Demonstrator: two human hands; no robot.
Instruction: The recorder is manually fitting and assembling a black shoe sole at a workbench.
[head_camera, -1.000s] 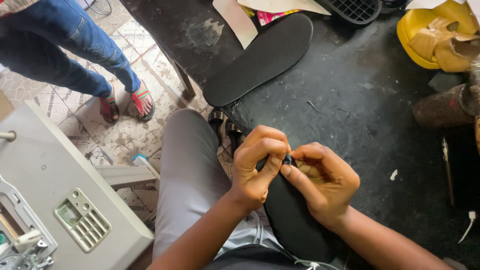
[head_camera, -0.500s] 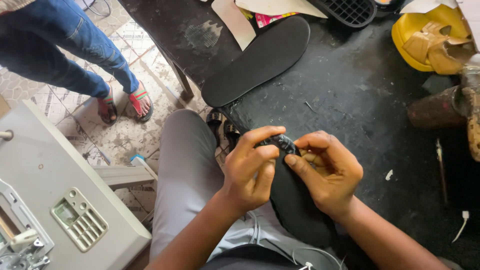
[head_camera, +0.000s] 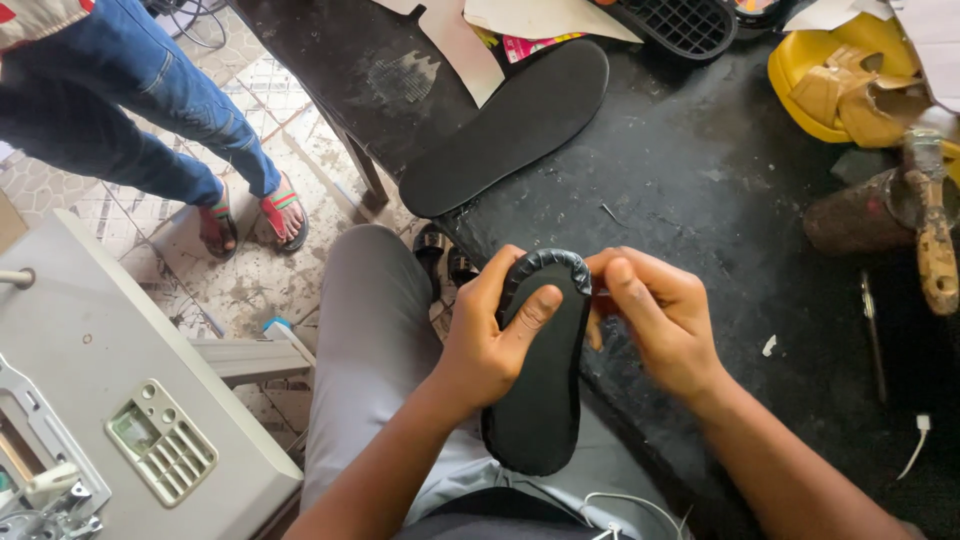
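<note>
Left hand (head_camera: 492, 345): centre of the frame, its grip closed around the left edge of the black insole (head_camera: 545, 380), thumb laid flat across the insole's face.
Right hand (head_camera: 655, 320): just right of the insole's top, fingers curled in a narrow pinch at the right rim; whether they pinch the folded edge itself cannot be told.
Black insole: held upright between both hands over the lap, lower centre of the frame; its top end carries a wrinkled, glossy black edging folded over the rim, and its bottom end rests against the grey trousers (head_camera: 375, 340).
Second black sole (head_camera: 510, 125): lies flat and diagonal on the dark surface (head_camera: 700, 190), upper centre, well apart from the hands.
Yellow bowl (head_camera: 800, 80): upper right corner, holding tan leather pieces (head_camera: 850, 95).
Wooden-handled tool (head_camera: 935, 240): right edge, resting on a brown cylinder-shaped object.
Black grid tray (head_camera: 685, 22): top edge, right of centre.
Paper patterns (head_camera: 465, 45): top centre, pale sheets overlapping on the surface.
Grey machine (head_camera: 110, 400): lower left, beside the seated person's leg.
Other person (head_camera: 130, 100): upper left, standing on the tiled floor in blue jeans and striped sandals (head_camera: 285, 210).
</note>
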